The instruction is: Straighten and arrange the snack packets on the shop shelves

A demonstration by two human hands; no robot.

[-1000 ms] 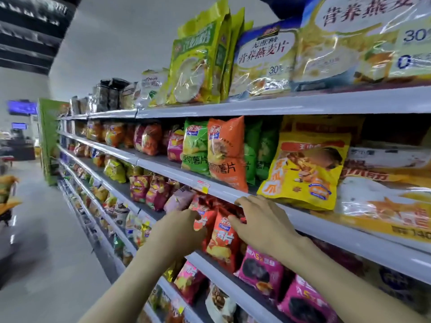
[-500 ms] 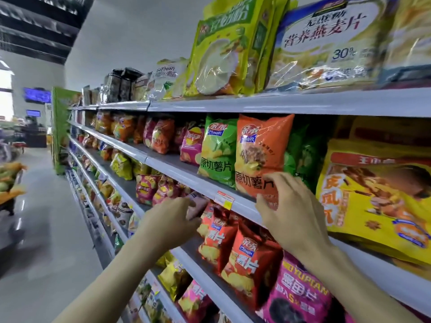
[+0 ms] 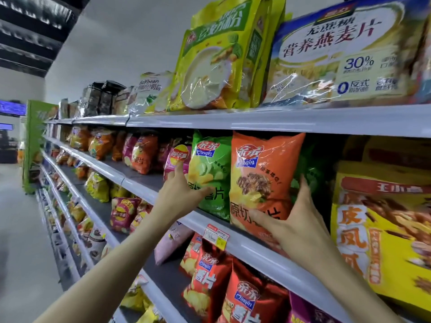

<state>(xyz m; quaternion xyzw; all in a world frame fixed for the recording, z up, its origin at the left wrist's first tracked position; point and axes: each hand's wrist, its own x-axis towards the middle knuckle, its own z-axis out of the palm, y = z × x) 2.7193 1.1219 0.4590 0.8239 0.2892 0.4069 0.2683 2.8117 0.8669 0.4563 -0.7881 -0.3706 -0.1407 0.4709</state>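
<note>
**Second Shelf: Both Hands on Crisp Packets**

The right hand (image 3: 300, 220) grips the orange packet (image 3: 263, 173). The thumb lies across the packet's lower front and the fingers (image 3: 303, 183) wrap round its right edge. The packet stands upright at the front of the second shelf (image 3: 275, 259), and its bottom edge overlaps the shelf's front lip. It sits between the green packet (image 3: 210, 164) on its left, which it touches, and a large yellow packet (image 3: 382, 241) further right.

The left hand (image 3: 179, 197) holds the green packet at its left edge. The thumb is pressed on the front and one finger points up between it and a pink packet (image 3: 175, 157) just beside it. The remaining fingers are hidden.

A price tag (image 3: 215, 236) hangs on the shelf lip below the green packet. Red packets (image 3: 251, 297) stand on the shelf beneath. Large cereal bags (image 3: 338, 54) line the top shelf. Further packets fill the shelves down the aisle to the left, too blurred to identify.
</note>
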